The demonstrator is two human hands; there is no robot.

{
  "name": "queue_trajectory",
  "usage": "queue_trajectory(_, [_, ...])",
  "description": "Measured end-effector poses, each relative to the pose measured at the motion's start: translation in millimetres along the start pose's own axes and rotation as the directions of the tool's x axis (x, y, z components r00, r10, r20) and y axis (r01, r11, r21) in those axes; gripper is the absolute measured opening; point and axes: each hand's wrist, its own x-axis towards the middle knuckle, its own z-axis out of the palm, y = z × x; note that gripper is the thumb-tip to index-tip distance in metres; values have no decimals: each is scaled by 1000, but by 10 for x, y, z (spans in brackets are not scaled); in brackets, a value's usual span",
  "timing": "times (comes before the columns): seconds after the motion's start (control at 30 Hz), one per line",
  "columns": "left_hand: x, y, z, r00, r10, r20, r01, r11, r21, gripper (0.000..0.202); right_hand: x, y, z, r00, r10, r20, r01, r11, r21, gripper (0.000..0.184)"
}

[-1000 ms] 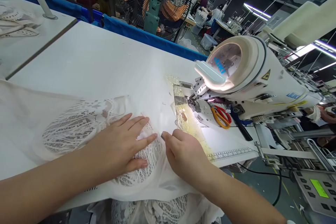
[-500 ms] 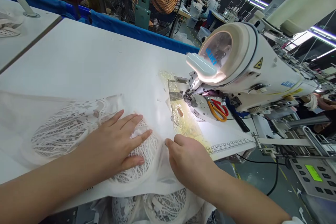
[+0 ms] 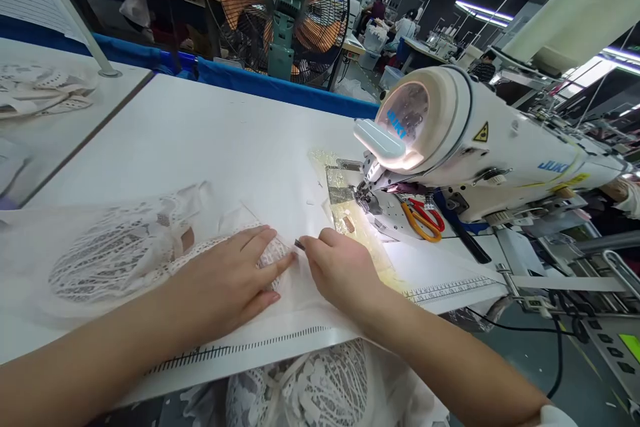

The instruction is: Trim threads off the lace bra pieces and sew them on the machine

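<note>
White lace garment pieces (image 3: 107,253) with cup shapes lie across the near left of the white table. My left hand (image 3: 237,277) rests flat on a lace cup, its fingers stretched out and slightly apart, pressing the cloth. My right hand (image 3: 343,267) is closed just beside its fingertips, at the edge of the sheer fabric. A small dark tip (image 3: 299,245) sticks out of the right fist, pointing at the cloth near the left index finger; the rest of this thin tool is hidden. More white lace cups (image 3: 325,387) hang below the table edge.
A sewing machine (image 3: 450,127) stands at right, its needle area lit. Orange-handled scissors (image 3: 420,223) and a red-handled pair (image 3: 433,213) lie under its arm. Yellowish tape (image 3: 367,243) covers the table by the needle plate. Behind the table stands a large fan (image 3: 283,33).
My right hand has moved left and away from me, close to my left fingers, and the dark tip now shows. The cloth has shifted, uncovering the ruler markings along the front edge.
</note>
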Motion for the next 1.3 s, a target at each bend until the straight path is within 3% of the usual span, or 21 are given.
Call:
queue_trajectory(0.27, [-19,-14,48,1000,19,-10,-19,1000,23,37,175,-71,32,993,-111,44,112,994,-17,13])
queue_trajectory(0.47, [-15,5,67,999,-30,-15,30,999,-12,38,80,-29,33,985,-170,40,171,985,-33,18])
queue_trajectory(0.83, [-21,-13,66,1000,15,-11,-14,998,64,39,-104,99,-90,992,-126,-21,126,992,1,18])
queue_trajectory(1.13, [0,-22,25,1000,7,20,-8,999,33,40,-10,121,74,988,-150,-34,151,988,29,19])
queue_trajectory(1.3, [20,13,-31,998,-45,52,46,999,-6,38,-74,193,-21,987,-152,48,151,988,24,16])
